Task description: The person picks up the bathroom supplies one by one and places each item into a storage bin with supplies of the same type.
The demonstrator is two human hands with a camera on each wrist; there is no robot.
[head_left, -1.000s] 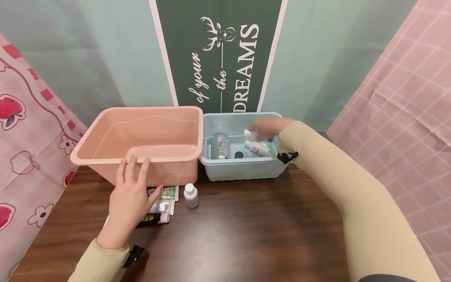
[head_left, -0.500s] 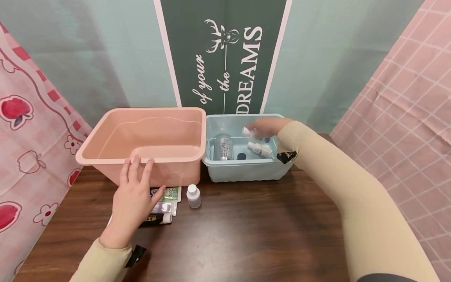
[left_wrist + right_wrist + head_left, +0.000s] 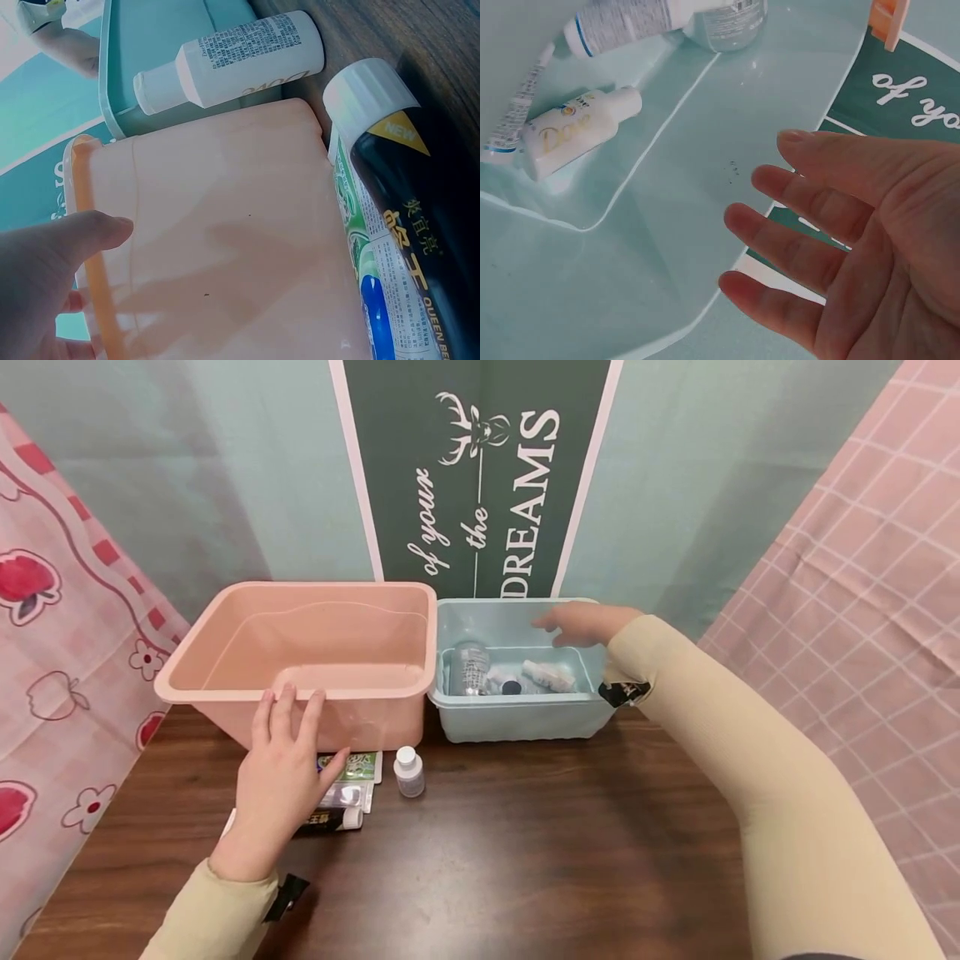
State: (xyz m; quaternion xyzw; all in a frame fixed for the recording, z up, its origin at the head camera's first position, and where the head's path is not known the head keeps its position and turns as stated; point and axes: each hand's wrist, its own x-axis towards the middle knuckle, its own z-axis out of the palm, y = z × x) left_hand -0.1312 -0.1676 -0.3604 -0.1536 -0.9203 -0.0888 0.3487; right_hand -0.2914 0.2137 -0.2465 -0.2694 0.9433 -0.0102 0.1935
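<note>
My left hand (image 3: 279, 777) lies on the front rim of the pink bin (image 3: 375, 722), its fingers straight over the edge. The left wrist view shows its thumb (image 3: 105, 229) against the bin's outer side. Over the back right of the blue bin (image 3: 525, 722) hovers my right hand (image 3: 581, 622), fingers relaxed and holding nothing. Below it in the right wrist view lie a small white Dove bottle (image 3: 570, 135), a striped white bottle (image 3: 630, 26), a clear bottle (image 3: 731, 26) and a partly hidden white tube (image 3: 514, 112).
A small white bottle (image 3: 409, 772) stands before the pink bin. Beside my left hand lie a black tube (image 3: 330, 820) with a white cap and green-printed packaging (image 3: 362, 767). Fabric hangs behind and at both sides of the wooden table (image 3: 510, 852).
My right hand has let go of a small white-capped bottle inside the blue bin and risen a little. White items now lie around the dark cap there. The left hand stays on the rim.
</note>
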